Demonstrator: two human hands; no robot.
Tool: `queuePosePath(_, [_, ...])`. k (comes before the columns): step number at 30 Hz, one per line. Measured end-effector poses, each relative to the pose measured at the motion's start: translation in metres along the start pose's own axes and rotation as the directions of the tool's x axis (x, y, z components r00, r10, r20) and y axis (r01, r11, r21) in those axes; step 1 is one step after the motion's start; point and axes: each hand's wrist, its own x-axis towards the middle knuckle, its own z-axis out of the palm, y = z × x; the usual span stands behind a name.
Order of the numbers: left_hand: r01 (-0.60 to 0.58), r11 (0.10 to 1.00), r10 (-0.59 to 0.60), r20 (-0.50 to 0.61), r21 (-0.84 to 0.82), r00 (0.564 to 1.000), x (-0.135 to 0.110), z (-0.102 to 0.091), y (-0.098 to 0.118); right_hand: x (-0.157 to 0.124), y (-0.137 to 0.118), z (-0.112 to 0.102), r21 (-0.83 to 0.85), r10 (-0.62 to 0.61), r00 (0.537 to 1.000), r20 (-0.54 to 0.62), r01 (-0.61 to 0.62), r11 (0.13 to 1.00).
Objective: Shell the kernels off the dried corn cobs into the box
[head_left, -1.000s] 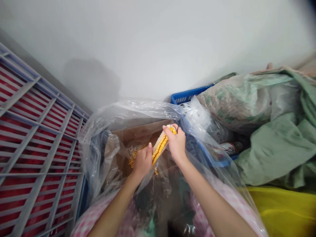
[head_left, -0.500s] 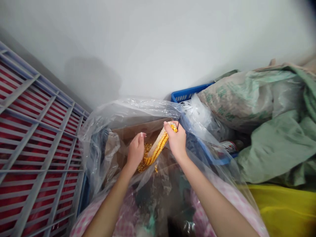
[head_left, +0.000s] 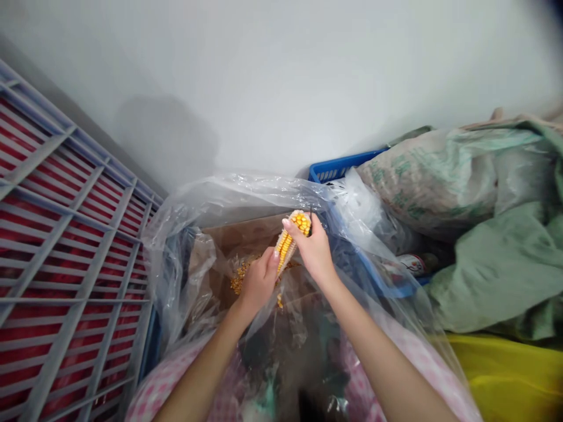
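A partly stripped ear of corn (head_left: pixel 287 244) is held at a slant between both hands; some yellow rows remain beside pale bare cob. My left hand (head_left: pixel 260 276) is closed around its lower end, thumb along the kernels. Higher up, my right hand (head_left: pixel 313 243) grips the top end, thumb across it. A thin dark pointed piece (head_left: pixel 311 215) sticks up by my right fingers; what it belongs to is hidden. Below, loose corn kernels (head_left: pixel 240 276) lie in a cardboard box (head_left: pixel 246 230) lined with a clear plastic bag (head_left: pixel 264 187).
At the left stands a grey slatted crate (head_left: pixel 74 217) with red behind its bars. To the right, a blue basket (head_left: pixel 341 168) holds plastic bags and a can-like item. A printed sack (head_left: pixel 431 176), green cloth (head_left: pixel 492 269) and yellow material (head_left: pixel 510 375) lie beyond. A white wall rises behind.
My left hand has moved right and up from beside the corn and closed on its lower end. The ear has turned, showing its kernel rows facing me. My right hand keeps its grip.
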Motion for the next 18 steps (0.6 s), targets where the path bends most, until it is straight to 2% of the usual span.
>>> queuePosePath(5, [0.011,0.982,-0.003,0.045,-0.187,0.999,-0.007,0.003,0.001,-0.003,-0.006,-0.005,-0.224,-0.137,0.990,-0.025,0.128,0.966])
queuePosePath(9, [0.146,0.923,-0.118,0.100,-0.357,0.988,-0.016,0.008,0.000,-0.005,-0.015,-0.009,-0.389,-0.286,0.958,0.013,0.268,0.881])
queuePosePath(11, [0.207,0.885,-0.177,0.111,-0.416,0.978,-0.021,0.012,0.001,-0.005,-0.017,-0.011,-0.460,-0.322,0.947,0.014,0.292,0.839])
queuePosePath(14, [0.277,0.847,-0.230,0.158,-0.454,0.960,-0.028,0.016,0.004,-0.002,-0.016,-0.016,-0.544,-0.355,0.933,0.066,0.332,0.771])
queuePosePath(18, [0.274,0.866,-0.215,0.183,-0.417,0.959,-0.031,0.012,0.008,0.002,-0.014,-0.024,-0.549,-0.431,0.887,0.169,0.447,0.706])
